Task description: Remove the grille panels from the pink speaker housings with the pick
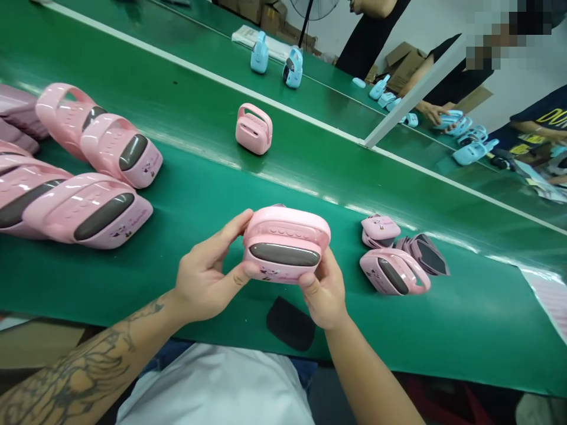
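**Over the green mat (pixel 460 319), both hands hold one pink device (pixel 286 245)**

Just in front of the white shirt (pixel 217 389), the pink device is gripped between the left hand (pixel 210 280) and the right hand (pixel 328 292). Each hand is closed on its own end, the left thumb (pixel 245 273) and the right thumb (pixel 310 284) at the lower front corners. The dark window (pixel 284 254) and the row of buttons face upward; the handle lies on the far side. It seems lifted from the mat, though I cannot see its underside.

In my judgement, the step in hand is a steady holding, perhaps to look or to turn it. From this hold, a next move would call for equal pressure at both ends; if one hand must become free, the other should first take the whole weight.

Below the device, a black flat piece (pixel 291 323) lies near the mat's edge. To the right rests another device with a raised handle (pixel 394 273), beside a small printed pink piece (pixel 381 227) and some dark flat pieces (pixel 427 255). To the left, a cluster of pink devices (pixel 104 141) is crowded together. Farther away, a single pink device (pixel 254 130) stands alone. Beyond the white rail (pixel 212 79) are blue devices (pixel 259 54), and a co-worker's hand (pixel 432 111) is at some of them.
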Demonstrator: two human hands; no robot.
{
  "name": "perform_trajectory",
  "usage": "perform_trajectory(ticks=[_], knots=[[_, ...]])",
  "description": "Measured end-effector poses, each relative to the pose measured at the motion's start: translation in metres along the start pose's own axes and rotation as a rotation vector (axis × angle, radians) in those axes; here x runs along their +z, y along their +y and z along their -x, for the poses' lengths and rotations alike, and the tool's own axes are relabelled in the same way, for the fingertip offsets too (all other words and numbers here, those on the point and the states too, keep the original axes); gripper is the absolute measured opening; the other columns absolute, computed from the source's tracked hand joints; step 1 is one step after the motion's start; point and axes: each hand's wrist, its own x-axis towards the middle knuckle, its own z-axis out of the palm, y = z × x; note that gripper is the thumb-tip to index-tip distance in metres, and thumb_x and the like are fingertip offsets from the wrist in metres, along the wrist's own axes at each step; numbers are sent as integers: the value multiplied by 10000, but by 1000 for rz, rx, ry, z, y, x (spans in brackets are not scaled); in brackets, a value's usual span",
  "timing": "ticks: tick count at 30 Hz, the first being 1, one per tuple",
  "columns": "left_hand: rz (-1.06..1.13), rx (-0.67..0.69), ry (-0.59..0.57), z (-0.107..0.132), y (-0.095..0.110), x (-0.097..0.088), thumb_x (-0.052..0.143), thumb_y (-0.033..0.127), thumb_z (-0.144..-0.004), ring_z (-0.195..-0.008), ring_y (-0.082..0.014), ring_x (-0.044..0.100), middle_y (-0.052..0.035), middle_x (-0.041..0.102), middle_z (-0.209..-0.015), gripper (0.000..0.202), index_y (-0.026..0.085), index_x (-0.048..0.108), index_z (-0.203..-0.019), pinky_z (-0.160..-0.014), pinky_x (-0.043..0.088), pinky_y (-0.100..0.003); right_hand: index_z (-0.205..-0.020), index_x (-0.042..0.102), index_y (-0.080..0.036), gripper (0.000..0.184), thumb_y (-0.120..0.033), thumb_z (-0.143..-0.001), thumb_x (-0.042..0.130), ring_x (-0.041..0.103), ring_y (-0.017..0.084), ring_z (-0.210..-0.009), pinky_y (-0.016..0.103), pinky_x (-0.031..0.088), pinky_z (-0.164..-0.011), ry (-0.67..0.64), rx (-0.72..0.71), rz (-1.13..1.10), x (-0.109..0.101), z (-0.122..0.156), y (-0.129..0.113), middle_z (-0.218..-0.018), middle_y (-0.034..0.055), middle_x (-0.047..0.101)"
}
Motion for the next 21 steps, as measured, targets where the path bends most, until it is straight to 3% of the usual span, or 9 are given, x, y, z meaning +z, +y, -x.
perform_trajectory(ticks=[6,12,17,21], knots=[[92,-10,-101,-8,15,1,854,213,-928,-1523,-342,601,-81,594,-1677,843,359,505,-1682,-1293,510,-492,-1576,496,-270,902,-848,-902,651,650,413,-1430,566,598,-1130,38,22,-80,5,6,14,-1528,179,659],[175,-94,-71,-11,25,6,914,233,-884,-1468,-330,650,-119,657,-1605,795,334,594,-1604,-1232,571,-451,-1646,384,-298,959,-764,-895,757,595,409,-1497,583,560,-1189,86,-24,-100,8,12,12,-1630,182,569],[229,-100,-72,-14,22,3,927,276,-886,-1408,-311,694,-124,678,-1578,745,336,625,-1565,-1162,621,-404,-1628,396,-344,878,-736,-924,744,584,401,-1469,605,549,-1186,121,-115,74,12,15,2,-1594,166,529],[232,-125,-118,-16,16,-3,938,390,-871,-1363,-335,721,-134,704,-1545,722,331,656,-1533,-1163,623,-458,-1524,487,-360,716,-701,-943,728,563,413,-1430,661,517,-1188,166,-267,298,9,13,-4,-1462,155,553]])
